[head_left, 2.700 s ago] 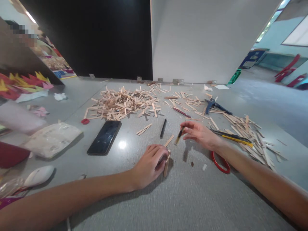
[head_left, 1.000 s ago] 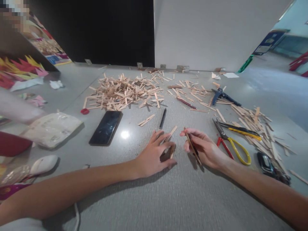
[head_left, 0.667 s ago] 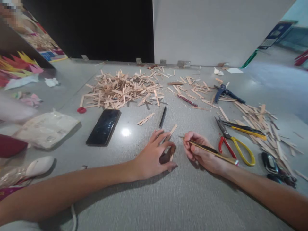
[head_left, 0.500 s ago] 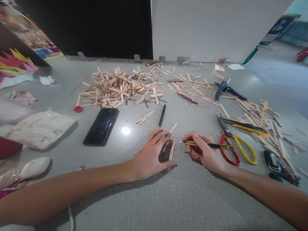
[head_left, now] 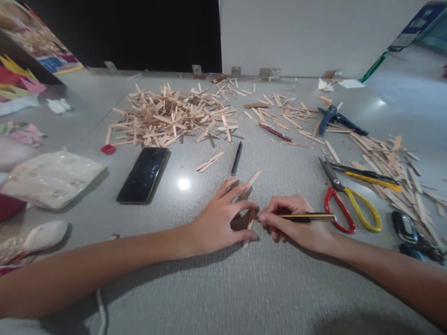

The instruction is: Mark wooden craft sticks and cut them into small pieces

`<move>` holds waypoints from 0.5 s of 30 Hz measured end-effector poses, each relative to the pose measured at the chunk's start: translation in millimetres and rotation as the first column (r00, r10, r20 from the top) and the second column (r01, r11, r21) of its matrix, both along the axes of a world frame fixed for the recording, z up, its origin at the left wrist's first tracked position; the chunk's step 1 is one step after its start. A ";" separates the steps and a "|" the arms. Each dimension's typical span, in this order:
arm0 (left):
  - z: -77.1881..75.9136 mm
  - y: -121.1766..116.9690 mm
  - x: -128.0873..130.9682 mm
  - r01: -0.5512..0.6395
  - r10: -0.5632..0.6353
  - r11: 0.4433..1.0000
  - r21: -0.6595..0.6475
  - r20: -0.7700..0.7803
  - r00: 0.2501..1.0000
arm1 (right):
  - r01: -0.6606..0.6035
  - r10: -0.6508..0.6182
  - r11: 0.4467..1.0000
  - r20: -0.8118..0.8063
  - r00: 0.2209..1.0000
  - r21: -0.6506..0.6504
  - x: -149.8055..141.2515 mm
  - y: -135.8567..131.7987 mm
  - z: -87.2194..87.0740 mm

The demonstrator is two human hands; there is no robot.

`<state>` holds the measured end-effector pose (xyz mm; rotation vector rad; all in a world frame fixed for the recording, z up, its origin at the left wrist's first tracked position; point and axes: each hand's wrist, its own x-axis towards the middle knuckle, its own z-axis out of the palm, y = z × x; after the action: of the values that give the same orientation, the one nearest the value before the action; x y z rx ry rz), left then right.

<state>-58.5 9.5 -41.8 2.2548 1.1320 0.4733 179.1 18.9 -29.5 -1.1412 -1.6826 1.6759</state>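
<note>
My left hand [head_left: 218, 218] pins a craft stick [head_left: 250, 223] on the table, with the index finger near its far end and the thumb near its close end. A second craft stick [head_left: 254, 179] pokes out from beneath the other fingertips. Held like a writing tool, a black and yellow pencil [head_left: 310, 217] sits in my right hand [head_left: 293, 218]. Its tip is at the pinned stick's right side; whether it touches the wood I cannot tell. Beyond the left fingers lie a dark pen [head_left: 236, 158] and a loose pair of sticks [head_left: 210, 161].
Scissors [head_left: 338, 186], a yellow cutter [head_left: 373, 181], keys [head_left: 405, 228] and blue pliers-like tool [head_left: 328, 120] lie at right among scattered sticks. A big stick pile [head_left: 167, 116] spreads behind a phone [head_left: 143, 175]. At left are a plastic packet [head_left: 56, 179] and white glue gun-like object [head_left: 47, 234].
My right hand has moved the pencil tip left to the pinned stick. My left fingers have spread, and the stick lies nearer me under the thumb. The view has shifted slightly.
</note>
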 end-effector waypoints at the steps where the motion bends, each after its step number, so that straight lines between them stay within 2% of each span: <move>1: 0.4 0.6 -0.2 0.011 -0.011 1.000 0.000 -0.009 1.000 | -0.012 0.011 1.000 0.025 1.000 0.006 -0.6 -0.2 1.8; 5: 0.9 2.3 -0.4 0.070 -0.070 0.998 -0.003 -0.027 0.997 | -0.023 0.016 0.997 0.100 0.995 0.070 -3.7 -0.1 8.1; 11: -1.4 2.8 -1.8 0.097 -0.097 0.995 0.008 -0.022 0.995 | -0.133 0.084 0.951 0.179 0.980 0.280 -2.1 -0.4 10.6; 15: -2.8 3.2 -2.1 0.099 -0.098 0.995 0.020 -0.016 0.995 | -0.142 0.082 0.939 0.199 0.977 0.313 -1.1 -1.1 7.7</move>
<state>-60.6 12.7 -44.6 2.3234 1.0219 0.4308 177.9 17.8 -21.7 -1.0791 -2.0837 1.3181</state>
